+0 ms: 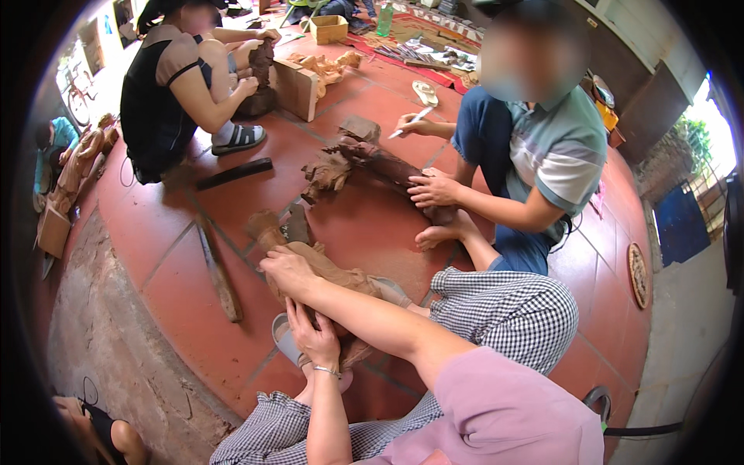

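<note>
A light brown wooden carving (pixel 341 271) lies tilted across my feet on the tiled floor. My right hand (pixel 287 271) rests over its upper part with bent fingers pressed to the wood; anything small under them is hidden. Lower down, my left hand (pixel 314 337), with a bracelet at the wrist, grips the carving's near side. The carving's narrower far end (pixel 265 226) points away from me. Just past it stands a small dark piece of wood (pixel 296 225). My forearm covers part of the carving.
At right a squatting person (pixel 542 155) holds a white pen-like tool (pixel 411 122) and steadies a dark wooden carving (pixel 384 167). Another person (pixel 167 93) handles a dark carving (pixel 262 70) at far left. A long bar (pixel 218 271) and a dark bar (pixel 235 173) lie leftward.
</note>
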Demonstrator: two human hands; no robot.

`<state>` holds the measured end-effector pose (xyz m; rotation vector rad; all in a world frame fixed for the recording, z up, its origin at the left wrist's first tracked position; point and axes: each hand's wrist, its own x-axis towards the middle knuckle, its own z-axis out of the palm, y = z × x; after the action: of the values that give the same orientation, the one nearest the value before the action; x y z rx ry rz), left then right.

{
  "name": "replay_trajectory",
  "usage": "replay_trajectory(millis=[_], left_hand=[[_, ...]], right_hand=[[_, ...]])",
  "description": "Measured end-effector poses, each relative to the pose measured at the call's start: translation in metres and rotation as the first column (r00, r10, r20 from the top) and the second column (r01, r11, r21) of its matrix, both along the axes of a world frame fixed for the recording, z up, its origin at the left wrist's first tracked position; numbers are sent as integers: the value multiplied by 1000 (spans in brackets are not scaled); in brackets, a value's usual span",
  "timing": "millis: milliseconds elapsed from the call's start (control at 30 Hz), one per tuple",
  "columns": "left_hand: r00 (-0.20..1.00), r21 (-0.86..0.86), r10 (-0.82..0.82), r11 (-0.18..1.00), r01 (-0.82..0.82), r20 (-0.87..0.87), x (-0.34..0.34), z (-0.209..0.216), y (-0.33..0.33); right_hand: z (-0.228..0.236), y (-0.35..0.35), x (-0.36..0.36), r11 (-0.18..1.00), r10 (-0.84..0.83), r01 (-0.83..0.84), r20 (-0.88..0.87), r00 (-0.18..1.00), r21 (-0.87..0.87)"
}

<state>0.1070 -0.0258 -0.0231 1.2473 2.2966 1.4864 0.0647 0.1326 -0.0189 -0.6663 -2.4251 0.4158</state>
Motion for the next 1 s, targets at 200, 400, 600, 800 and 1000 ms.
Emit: replay_trajectory(millis=[200,400,600,800,1000], left_hand=[[999,-20,28,999,-29,-17,0,4,3],[999,-47,32,998,-31,21,-4,-6,1],[997,-48,74,996,-75,-19,-2,0,2],[997,-56,76,995,-77,-10,0,0,4],[997,-29,80,996,-81,-6,0,1,5]], right_hand=[[18,-7,25,996,-1,-2,-34,999,-91],[15,3,11,997,-71,73,54,996,-37],[36,-14,50,992,-75,71,-36,997,-109],[33,16,30,968,-201,200,10,979,-152],[57,-4,89,933,-244,230,-14,970,-276]])
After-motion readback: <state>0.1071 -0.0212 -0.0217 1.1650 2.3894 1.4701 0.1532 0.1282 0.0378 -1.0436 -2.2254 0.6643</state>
